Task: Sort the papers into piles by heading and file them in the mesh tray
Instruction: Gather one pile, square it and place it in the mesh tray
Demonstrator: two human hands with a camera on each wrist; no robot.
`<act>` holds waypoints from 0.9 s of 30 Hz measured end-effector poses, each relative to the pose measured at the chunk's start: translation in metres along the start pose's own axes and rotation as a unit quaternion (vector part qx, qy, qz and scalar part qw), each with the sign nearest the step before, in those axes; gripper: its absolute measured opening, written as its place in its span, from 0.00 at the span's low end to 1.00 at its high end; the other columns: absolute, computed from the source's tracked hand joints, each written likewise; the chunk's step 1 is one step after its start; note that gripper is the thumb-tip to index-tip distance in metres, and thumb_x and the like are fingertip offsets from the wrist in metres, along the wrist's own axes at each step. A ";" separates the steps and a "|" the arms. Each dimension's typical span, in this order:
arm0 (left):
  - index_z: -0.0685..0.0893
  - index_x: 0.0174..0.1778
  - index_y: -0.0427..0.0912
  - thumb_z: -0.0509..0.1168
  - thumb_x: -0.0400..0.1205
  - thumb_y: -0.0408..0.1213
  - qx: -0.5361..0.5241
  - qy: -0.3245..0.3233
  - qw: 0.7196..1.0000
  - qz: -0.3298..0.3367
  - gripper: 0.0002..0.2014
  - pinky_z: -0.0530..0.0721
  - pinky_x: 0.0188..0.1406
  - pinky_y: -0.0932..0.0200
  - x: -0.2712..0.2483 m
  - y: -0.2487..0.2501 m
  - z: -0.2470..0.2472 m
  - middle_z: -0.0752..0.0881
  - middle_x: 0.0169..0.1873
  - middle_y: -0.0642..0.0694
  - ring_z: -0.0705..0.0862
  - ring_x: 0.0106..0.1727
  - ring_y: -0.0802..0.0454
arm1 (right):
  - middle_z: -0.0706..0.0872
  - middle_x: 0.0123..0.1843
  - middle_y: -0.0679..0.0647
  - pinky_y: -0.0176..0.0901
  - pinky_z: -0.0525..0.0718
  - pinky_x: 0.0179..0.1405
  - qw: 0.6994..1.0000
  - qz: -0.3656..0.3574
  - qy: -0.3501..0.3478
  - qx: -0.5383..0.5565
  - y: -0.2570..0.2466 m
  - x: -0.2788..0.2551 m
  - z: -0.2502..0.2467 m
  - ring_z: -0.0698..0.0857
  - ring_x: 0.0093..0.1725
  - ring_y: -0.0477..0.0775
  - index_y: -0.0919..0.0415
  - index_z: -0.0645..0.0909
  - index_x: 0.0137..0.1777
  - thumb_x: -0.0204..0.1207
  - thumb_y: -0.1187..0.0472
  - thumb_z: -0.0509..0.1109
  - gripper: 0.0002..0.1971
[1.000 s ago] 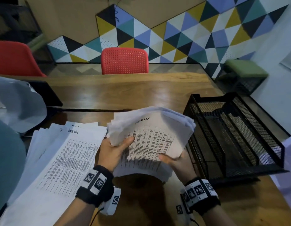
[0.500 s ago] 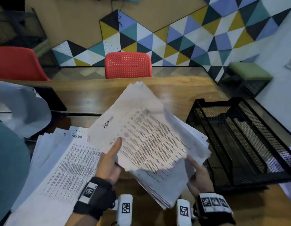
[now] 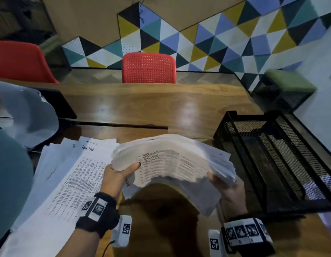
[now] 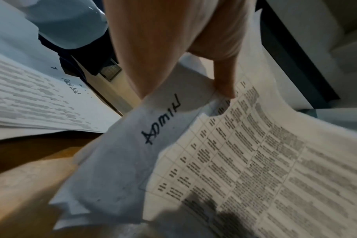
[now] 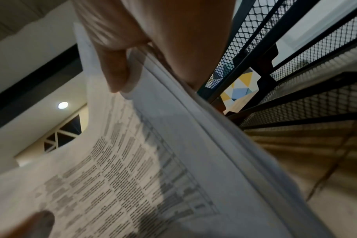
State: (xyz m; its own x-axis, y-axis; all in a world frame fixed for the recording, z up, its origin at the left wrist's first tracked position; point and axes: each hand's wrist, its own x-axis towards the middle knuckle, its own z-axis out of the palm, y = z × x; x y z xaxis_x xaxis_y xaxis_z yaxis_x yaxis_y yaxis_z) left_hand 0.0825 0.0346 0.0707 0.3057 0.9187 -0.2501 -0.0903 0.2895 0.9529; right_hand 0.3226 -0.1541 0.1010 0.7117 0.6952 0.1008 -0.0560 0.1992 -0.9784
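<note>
"Task List" on flat pile [image 3: 68,175], "ADMIN" on held sheet [image 4: 145,122]

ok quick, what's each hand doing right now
Left hand: grips the paper stack at its left edge.
Right hand: grips the same stack's right edge.

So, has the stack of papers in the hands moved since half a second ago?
Yes. The stack of papers has tipped down from steeply raised to an arched, nearly level bundle, lower against the red chair.

Two paper stacks [image 3: 172,164], one mesh tray [image 3: 283,164], two red chairs [image 3: 149,68].
</note>
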 end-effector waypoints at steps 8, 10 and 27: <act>0.91 0.47 0.44 0.79 0.60 0.61 0.002 0.067 0.997 0.034 0.28 0.87 0.54 0.43 -0.003 0.005 0.009 0.93 0.47 0.41 0.90 0.53 0.41 | 0.89 0.55 0.51 0.51 0.89 0.49 0.989 -0.050 -0.029 -0.136 -0.001 0.001 -0.009 0.88 0.54 0.52 0.58 0.83 0.60 0.75 0.65 0.74 0.14; 0.85 0.39 0.40 0.73 0.67 0.67 -0.004 0.102 0.993 0.058 0.29 0.80 0.48 0.49 0.001 0.015 0.016 0.85 0.41 0.39 0.82 0.45 0.45 | 0.90 0.51 0.55 0.58 0.89 0.44 0.986 -0.074 -0.041 -0.142 -0.006 0.005 -0.005 0.89 0.49 0.56 0.59 0.85 0.55 0.79 0.58 0.72 0.08; 0.85 0.50 0.46 0.65 0.83 0.49 0.048 0.133 0.990 -0.002 0.11 0.72 0.63 0.50 0.022 0.030 0.035 0.81 0.54 0.51 0.75 0.62 0.50 | 0.81 0.70 0.45 0.45 0.84 0.62 0.978 0.019 -0.130 -0.159 0.023 -0.002 -0.027 0.82 0.68 0.47 0.50 0.65 0.77 0.56 0.52 0.87 0.50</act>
State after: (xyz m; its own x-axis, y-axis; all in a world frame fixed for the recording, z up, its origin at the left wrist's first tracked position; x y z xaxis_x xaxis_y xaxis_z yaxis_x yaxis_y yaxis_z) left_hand 0.1195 0.0536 0.0996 0.0436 0.9598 -0.2774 0.0056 0.2774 0.9607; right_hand 0.3390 -0.1698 0.0738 0.5081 0.8588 0.0659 0.1722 -0.0263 -0.9847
